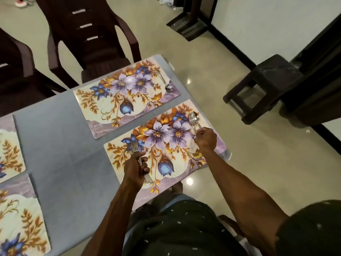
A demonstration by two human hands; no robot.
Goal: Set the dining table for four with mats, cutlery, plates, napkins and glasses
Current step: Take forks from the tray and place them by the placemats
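Right hand (206,139) is reaching over the near floral placemat (162,150), its grip pinching the handles of a fork (191,120) and a spoon (195,116). Both pieces are pointing away from the grip, heads lying over the mat's right end, just beyond the fingertips. Whether the heads are touching the mat or hanging just above it, cannot tell.

Left hand (135,168) is curling around a bundle of forks and spoons (140,161). Fork tines are sticking out beyond the grip, handle ends are showing on the near side of it. The fist is hovering over the left part of the same mat.

Beyond both grips, a second floral placemat (125,97) is lying on the grey table (60,145). At its right end, farther out than the right grip and a little to its left, a spoon and fork pair (166,82) is resting, bowl end toward the person.

Well to the left of the left grip, two more floral placemats are showing partly at the frame edge: one farther (11,154), one nearer (20,222). Any cutlery on them cannot be seen from here.

Dark brown plastic chairs (88,34) are standing past the far side of the table. To the right of the right grip, on the glossy tile floor (203,61), a dark stool (265,85) is standing well apart from the table. The person's dark patterned clothing (177,226) is filling the lower frame beneath both forearms.
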